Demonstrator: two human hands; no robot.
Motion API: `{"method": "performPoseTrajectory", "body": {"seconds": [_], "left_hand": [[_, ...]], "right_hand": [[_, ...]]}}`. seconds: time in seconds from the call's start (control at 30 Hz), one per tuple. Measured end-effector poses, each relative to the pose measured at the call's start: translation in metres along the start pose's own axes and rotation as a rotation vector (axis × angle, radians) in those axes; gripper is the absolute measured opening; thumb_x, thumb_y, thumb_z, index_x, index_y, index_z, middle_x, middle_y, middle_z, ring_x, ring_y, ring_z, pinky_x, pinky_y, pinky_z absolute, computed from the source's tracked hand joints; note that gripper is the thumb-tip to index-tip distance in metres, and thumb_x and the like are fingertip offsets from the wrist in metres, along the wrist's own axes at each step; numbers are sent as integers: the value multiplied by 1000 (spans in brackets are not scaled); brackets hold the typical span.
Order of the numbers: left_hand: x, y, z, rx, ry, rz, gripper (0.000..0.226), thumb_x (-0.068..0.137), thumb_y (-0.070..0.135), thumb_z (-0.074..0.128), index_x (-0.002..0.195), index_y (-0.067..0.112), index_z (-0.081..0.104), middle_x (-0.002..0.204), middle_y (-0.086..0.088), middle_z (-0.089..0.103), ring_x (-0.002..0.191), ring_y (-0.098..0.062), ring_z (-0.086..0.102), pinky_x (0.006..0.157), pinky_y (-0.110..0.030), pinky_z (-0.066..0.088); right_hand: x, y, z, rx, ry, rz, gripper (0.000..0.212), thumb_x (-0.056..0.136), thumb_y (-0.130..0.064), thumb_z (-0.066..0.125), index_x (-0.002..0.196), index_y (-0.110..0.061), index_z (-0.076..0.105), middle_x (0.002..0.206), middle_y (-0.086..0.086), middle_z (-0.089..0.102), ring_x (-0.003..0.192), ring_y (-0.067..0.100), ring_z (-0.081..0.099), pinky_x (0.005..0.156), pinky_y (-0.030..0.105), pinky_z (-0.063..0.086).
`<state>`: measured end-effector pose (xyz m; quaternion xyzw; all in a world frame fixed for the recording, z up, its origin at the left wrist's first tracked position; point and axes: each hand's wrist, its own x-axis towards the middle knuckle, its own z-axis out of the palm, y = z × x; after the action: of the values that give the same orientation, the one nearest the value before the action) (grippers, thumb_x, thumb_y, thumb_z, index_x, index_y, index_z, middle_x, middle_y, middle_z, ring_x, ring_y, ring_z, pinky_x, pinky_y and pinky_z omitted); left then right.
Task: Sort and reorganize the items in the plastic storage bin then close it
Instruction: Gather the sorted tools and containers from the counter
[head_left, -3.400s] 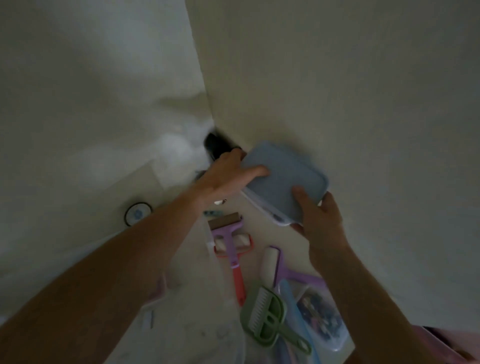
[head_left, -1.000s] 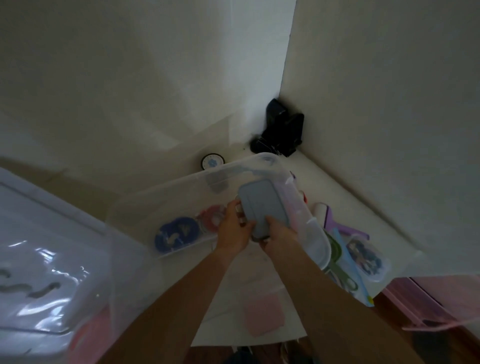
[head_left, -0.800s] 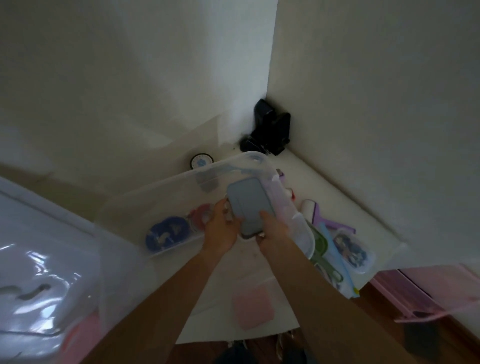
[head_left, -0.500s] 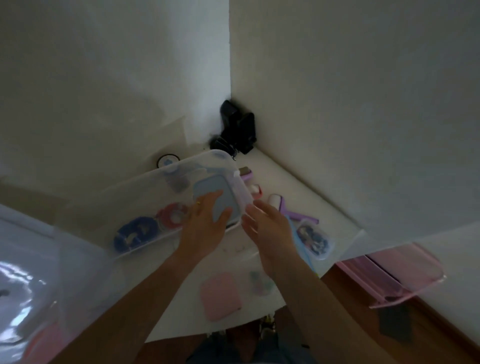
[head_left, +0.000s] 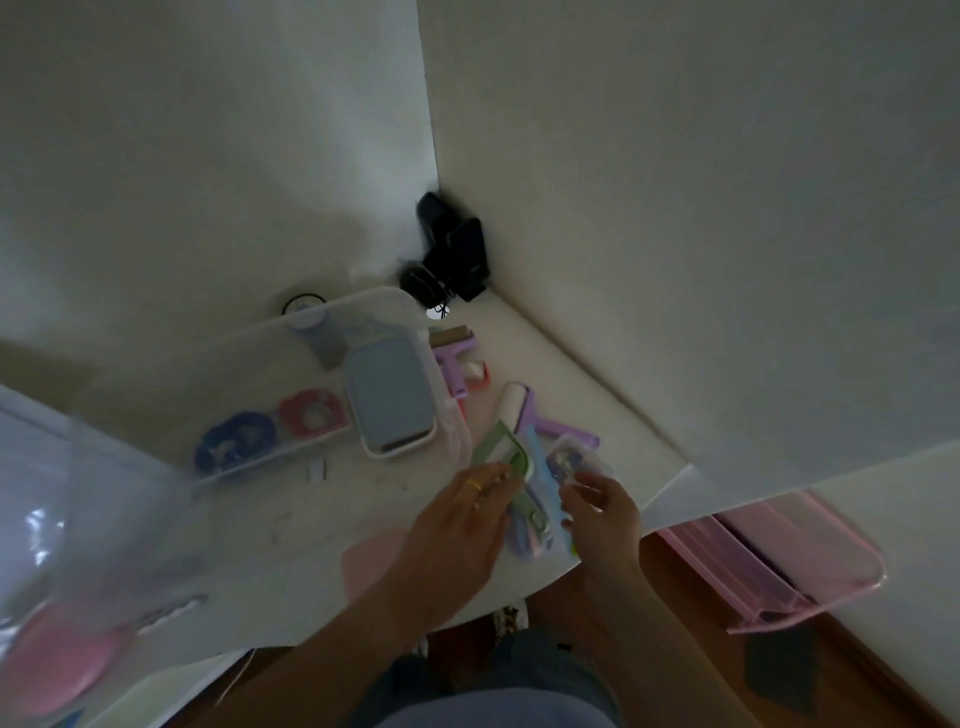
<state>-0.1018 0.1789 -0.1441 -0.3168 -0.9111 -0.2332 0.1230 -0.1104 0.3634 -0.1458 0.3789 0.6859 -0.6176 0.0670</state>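
Clear plastic storage bin (head_left: 249, 358) lies open on the white tabletop (head_left: 582, 395), and inside it, against the right-hand wall, sits a flat rectangular container with a grey-blue lid (head_left: 389, 397). Beside that lie a red tape roll (head_left: 310, 411) and a dark blue tape roll (head_left: 234, 441), touching each other.

Just right of the bin lie a green plastic brush (head_left: 506, 462), a light blue flat tool (head_left: 543, 478), a purple-handled lint roller (head_left: 524, 410) and a small clear packet (head_left: 571, 460).

Left hand (head_left: 457, 525) hangs over the brush's handle, fingers loosely curled; whether it grips is unclear. Right hand (head_left: 602, 512) has curled fingers at the packet's near edge, hold uncertain.

A black device (head_left: 452, 254) occupies the corner; a pink plastic lid (head_left: 779, 561) rests past the table's edge. No writing is legible.
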Motion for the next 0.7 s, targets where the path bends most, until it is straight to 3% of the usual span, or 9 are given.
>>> {"method": "performPoseTrajectory", "body": {"seconds": [0.1,0.23,0.33,0.43,0.5,0.6,0.63,0.7], "left_hand": [[6,13,20,31,-76,-44,44,94,24,50,135,10,50,137,-6,50,124,-25,53,104,-32,45],[18,18,39,-195,-304,-562,53,101,31,49,151,25,33,150,-1,45,134,-19,46,109,-23,33],[23,18,50,-238,-364,-713,53,102,28,47,152,24,30,150,-2,44,131,-18,47,106,-23,34],[28,16,52,-128,-276,-680,46,99,20,47,144,16,46,139,-5,53,116,-21,62,94,-22,45],[32,16,50,-193,-312,-764,51,103,22,45,152,18,33,146,-8,48,124,-24,56,100,-27,41],[43,12,47,-311,-289,-759,51,105,39,37,153,23,30,149,-8,47,132,-25,50,110,-34,40],[50,13,41,-373,-228,-744,50,104,44,35,150,25,36,146,-7,51,130,-23,53,109,-37,43],[66,13,20,-436,-97,-711,41,103,34,36,141,24,50,133,-2,62,118,-17,62,100,-33,49]], "right_hand": [[10,2,4,-27,-41,-13,31,84,-19,73,114,-18,64,100,-4,69,91,17,67,87,47,56],[17,12,7,-82,-111,-23,32,85,-22,73,115,-20,61,100,-5,68,88,13,66,85,41,56],[19,23,9,-144,-133,-49,27,86,-20,72,109,-27,58,103,-6,67,89,10,65,78,32,55],[18,26,12,-214,-142,-57,28,87,-22,71,111,-29,58,105,-7,66,85,2,62,61,19,46],[17,24,13,-279,-151,-88,29,89,-26,69,114,-32,57,109,-8,65,81,-5,57,60,15,42],[12,2,18,-270,-177,-219,30,92,-27,66,120,-32,60,114,-10,62,89,0,58,69,11,43],[11,-10,21,-249,-196,-280,29,93,-27,65,121,-32,61,115,-11,64,97,4,61,77,13,45],[8,-41,30,-215,-243,-393,24,95,-27,62,119,-31,63,110,-13,68,100,3,64,80,14,48]]}}
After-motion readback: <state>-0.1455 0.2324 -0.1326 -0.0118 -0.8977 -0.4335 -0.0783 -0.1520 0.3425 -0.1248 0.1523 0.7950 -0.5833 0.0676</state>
